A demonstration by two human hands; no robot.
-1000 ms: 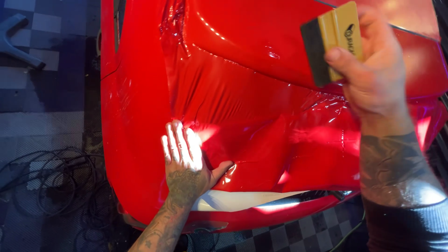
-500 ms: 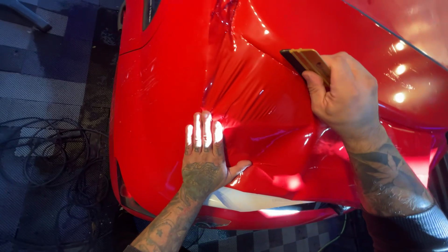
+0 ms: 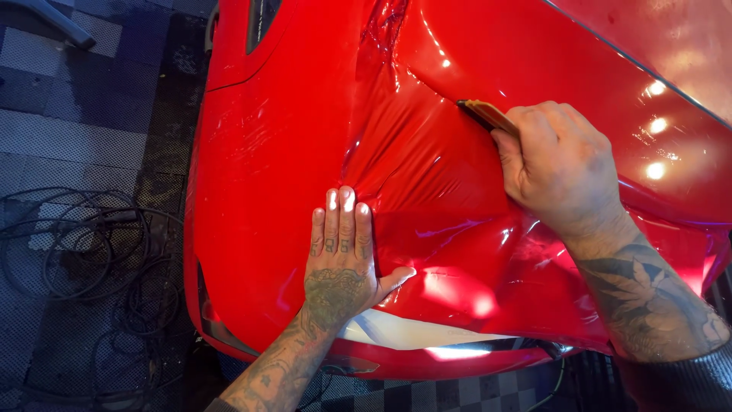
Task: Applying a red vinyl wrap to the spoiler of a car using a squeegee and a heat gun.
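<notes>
A glossy red vinyl film lies wrinkled over a red car body panel. My left hand rests flat on the film low down, fingers together and pointing up, thumb spread to the right. My right hand grips a tan squeegee and presses its dark edge against the film along a crease. Below the film's lower edge a white backing strip shows.
Black cables lie coiled on the grey checkered floor tiles at the left. A grey chair leg shows at the top left. A dark panel gap runs near the top of the car.
My right hand has brought the squeegee down from the air onto the film. My left hand has stayed flat on the film. The camera has shifted.
</notes>
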